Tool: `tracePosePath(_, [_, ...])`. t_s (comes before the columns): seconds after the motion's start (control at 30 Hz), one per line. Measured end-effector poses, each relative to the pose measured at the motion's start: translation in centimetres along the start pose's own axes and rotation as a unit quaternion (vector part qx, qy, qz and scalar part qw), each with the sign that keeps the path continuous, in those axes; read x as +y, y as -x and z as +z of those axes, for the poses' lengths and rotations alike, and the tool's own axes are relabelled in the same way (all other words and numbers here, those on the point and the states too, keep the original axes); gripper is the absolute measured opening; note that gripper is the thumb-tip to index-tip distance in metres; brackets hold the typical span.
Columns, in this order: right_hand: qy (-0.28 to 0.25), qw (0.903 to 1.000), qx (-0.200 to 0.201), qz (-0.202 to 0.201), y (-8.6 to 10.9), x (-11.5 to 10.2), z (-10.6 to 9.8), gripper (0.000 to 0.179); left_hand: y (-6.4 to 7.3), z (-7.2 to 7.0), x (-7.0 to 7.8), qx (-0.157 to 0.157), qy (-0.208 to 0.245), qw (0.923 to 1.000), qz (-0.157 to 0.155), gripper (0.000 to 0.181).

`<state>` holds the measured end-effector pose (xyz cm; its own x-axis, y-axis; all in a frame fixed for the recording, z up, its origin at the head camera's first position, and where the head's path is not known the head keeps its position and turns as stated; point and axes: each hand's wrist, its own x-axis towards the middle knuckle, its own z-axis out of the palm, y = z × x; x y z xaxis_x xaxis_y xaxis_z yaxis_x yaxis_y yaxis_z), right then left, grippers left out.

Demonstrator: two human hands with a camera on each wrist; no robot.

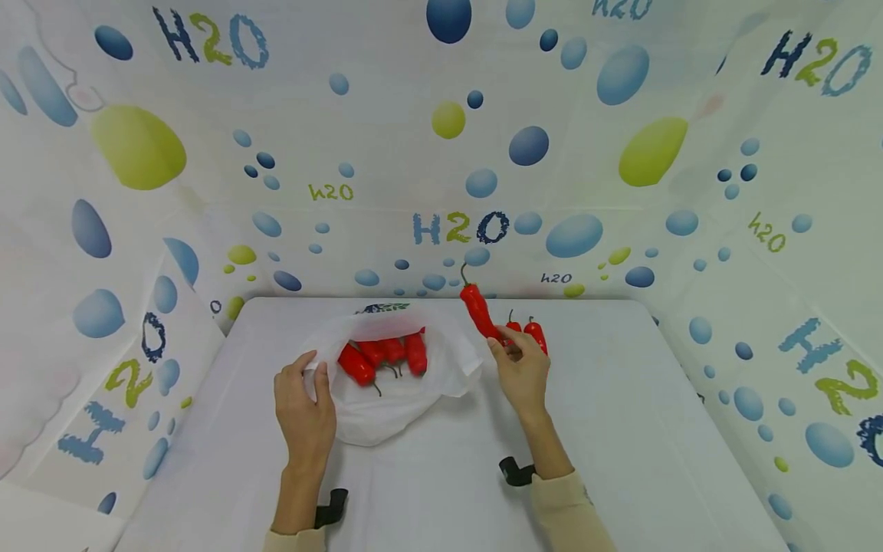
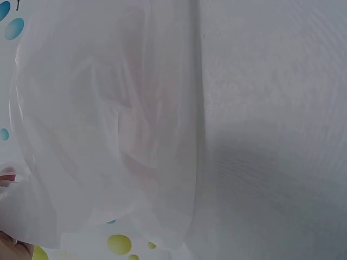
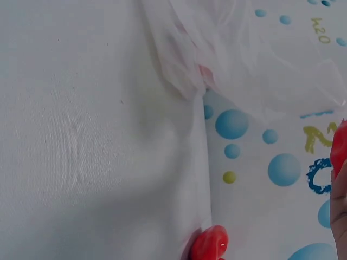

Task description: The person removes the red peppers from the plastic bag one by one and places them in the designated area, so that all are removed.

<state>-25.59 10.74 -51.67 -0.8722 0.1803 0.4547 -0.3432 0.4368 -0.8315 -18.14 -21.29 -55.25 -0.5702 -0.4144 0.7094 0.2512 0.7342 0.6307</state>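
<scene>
A white plastic bag [image 1: 372, 422] lies with its mouth facing me, several red peppers [image 1: 356, 366] inside with their green stems toward the opening. My left hand [image 1: 305, 406] pinches the bag's left rim between thumb and fingers. In the left wrist view the thin bag [image 2: 76, 141] fills much of the picture, with part of the hand [image 2: 13, 250] at the lower left corner. To the right of the bag, my right hand [image 1: 526, 376] grips a red pepper [image 1: 477, 310] by its lower end, stem pointing up. The right wrist view catches only part of this pepper [image 3: 340, 146].
Two more red peppers [image 1: 536, 334] lie on the white table [image 1: 607, 399] just behind my right hand. A patterned sheet [image 1: 386, 153] with blue and green drops hangs at the back and both sides. Black wrist mounts [image 1: 516, 471] sit below both hands.
</scene>
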Motion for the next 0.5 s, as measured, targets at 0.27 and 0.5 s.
tracePosePath(0.27, [0.023,0.9989,0.029,0.029,-0.9,1.7,-1.2,0.031,0.1,0.0,0.1,-0.009,-0.004,0.9999,-0.002,0.033])
tracePosePath(0.5, [0.046,0.9963,0.041,0.059,-1.6,3.3,-1.9,0.03,0.1,0.0,0.0,-0.011,-0.006,0.9999,0.0,0.032])
